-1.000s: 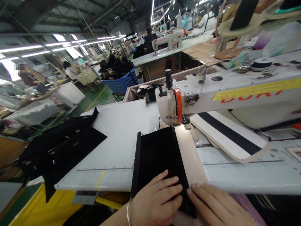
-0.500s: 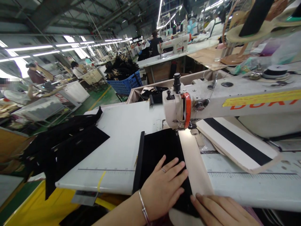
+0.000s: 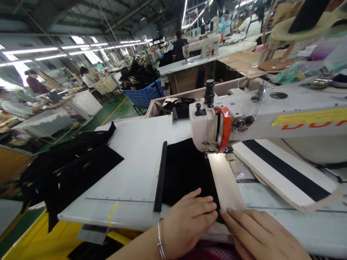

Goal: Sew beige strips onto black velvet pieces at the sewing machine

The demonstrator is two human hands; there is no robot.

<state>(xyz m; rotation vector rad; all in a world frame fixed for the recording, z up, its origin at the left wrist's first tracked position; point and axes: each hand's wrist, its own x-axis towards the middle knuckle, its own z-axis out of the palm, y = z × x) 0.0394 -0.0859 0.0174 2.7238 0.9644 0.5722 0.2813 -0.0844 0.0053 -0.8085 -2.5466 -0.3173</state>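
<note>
Pressing black fabric panel (image 3: pixel 184 173) flat at bench (image 3: pixel 135 151) front edge: L hand (image 3: pixel 187 224) grip spread, pinching nothing; R hand (image 3: pixel 260 234) flat, fingertips on beige strip (image 3: pixel 225 184) beside it. Likely best: edges flush, straight to sewing machine (image 3: pixel 208 126).

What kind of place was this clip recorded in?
Most likely a sewing factory floor: an industrial sewing machine stands over the black fabric under the left hand, a second machine sits on a far table, and a blue crate holds dark pieces.
</note>
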